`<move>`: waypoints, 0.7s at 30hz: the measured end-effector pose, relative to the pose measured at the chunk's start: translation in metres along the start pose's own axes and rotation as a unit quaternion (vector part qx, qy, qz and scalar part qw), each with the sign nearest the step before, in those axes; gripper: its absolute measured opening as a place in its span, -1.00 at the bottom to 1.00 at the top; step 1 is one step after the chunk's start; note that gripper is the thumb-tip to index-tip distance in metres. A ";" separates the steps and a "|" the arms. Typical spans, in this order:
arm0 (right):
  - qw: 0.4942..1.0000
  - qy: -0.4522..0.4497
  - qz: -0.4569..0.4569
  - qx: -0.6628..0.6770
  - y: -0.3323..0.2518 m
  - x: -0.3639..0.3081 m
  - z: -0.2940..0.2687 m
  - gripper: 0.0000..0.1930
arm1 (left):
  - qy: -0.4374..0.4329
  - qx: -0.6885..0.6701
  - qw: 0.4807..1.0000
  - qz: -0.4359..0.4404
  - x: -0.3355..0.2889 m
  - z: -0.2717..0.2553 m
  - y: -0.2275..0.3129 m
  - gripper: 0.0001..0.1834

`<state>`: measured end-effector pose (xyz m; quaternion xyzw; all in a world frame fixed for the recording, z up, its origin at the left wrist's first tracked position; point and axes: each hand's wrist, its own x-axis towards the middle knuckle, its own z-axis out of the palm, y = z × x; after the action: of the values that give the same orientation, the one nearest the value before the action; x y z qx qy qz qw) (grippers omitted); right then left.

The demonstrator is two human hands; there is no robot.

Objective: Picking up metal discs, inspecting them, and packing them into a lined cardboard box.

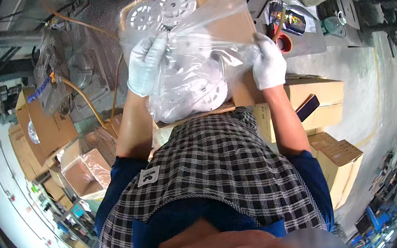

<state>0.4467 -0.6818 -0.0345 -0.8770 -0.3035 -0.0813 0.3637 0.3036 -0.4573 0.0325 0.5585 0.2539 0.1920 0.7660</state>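
Both my hands wear white gloves and pull a clear plastic bag [177,91] taut between them. My left hand [146,62] is closed on the bag's left side, with its fingers pointing away from me. At the right, my right hand [269,63] is closed on another part of the film. Under the plastic lies a pale round metal disc [210,93] with slots, seen blurred through the film. Beyond my left hand, similar slotted discs [176,5] rest in an open cardboard box [222,19], and the film partly covers the box.
A dark phone [308,107] lies on a closed carton [330,93] at my right. More cartons [340,155] stand on the floor behind it. A red roll [283,42] sits on the grey table past my right hand. Machinery and an orange hose [85,104] are at the left.
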 end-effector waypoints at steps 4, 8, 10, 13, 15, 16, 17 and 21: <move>0.996 0.028 -0.038 0.079 -0.024 0.011 0.004 -0.69 | 0.030 0.050 0.998 0.035 0.006 0.001 0.004 -0.85; 0.975 -0.040 -0.108 0.191 -0.074 0.002 0.044 -0.77 | 0.047 0.177 0.974 0.130 0.014 -0.034 -0.018 -0.85; 0.954 -0.135 -0.151 0.219 -0.090 -0.002 0.065 -0.73 | 0.048 0.263 0.937 0.224 0.012 -0.055 -0.022 -0.82; 0.942 -0.178 -0.194 0.207 -0.090 -0.002 0.081 -0.69 | 0.166 -0.069 0.983 0.036 -0.011 -0.039 0.008 -0.84; 0.930 -0.236 -0.187 0.210 -0.089 0.014 0.049 -0.59 | 0.153 -0.067 0.982 0.090 -0.016 -0.059 0.003 -0.86; 0.934 -0.241 -0.063 0.256 -0.096 0.025 0.024 -0.54 | 0.136 -0.063 0.980 0.133 -0.023 -0.068 0.001 -0.86; 0.921 -0.193 0.097 0.325 -0.081 0.032 0.027 -0.52 | 0.148 -0.076 0.978 0.127 -0.025 -0.059 0.011 -0.83; 0.733 -0.086 0.437 0.514 -0.009 0.111 0.063 -0.29 | 0.148 -0.131 0.974 0.109 -0.020 -0.060 0.022 -0.85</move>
<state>0.5259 -0.5807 -0.0346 -0.5958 0.0879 0.3306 0.7266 0.2514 -0.4170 0.0418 0.4427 0.2749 0.3868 0.7608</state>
